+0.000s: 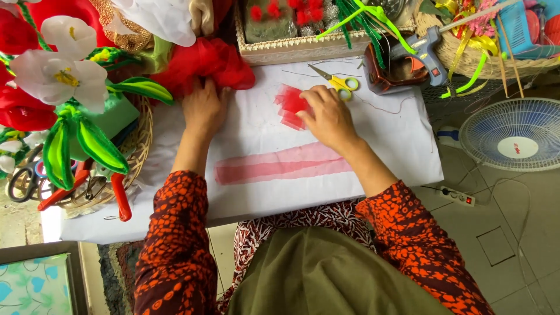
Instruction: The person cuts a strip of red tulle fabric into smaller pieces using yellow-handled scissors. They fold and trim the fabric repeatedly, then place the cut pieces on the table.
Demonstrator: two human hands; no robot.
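Seen from above, over a low table under a white sheet (385,134). Left hand (204,108) laid flat, fingers spread, on the edge of a heap of red mesh (204,64) at the far left of the sheet; pressed on it, not closed around it. Right hand (329,116) placed further right, well apart from the left, palm down, fingertips pressed on a small stack of red mesh squares (290,105); whether any piece was pinched, impossible to tell. Stack found near the middle of the sheet, toward the far edge. Nearer to the body, between both forearms, a long pale red strip (280,164) stretched flat across the sheet, touched by neither hand.

Just beyond the right hand, yellow scissors (338,81), lying closed. Further right, a glue gun (423,49) resting on a brown holder. Behind, a tray with red pompoms (291,11) and green stems. On the left, white fabric flowers (55,73) with green leaves, and pliers with red handles (119,195) in a flat basket. On the floor at right, a white fan (513,134) and a power strip (458,196).
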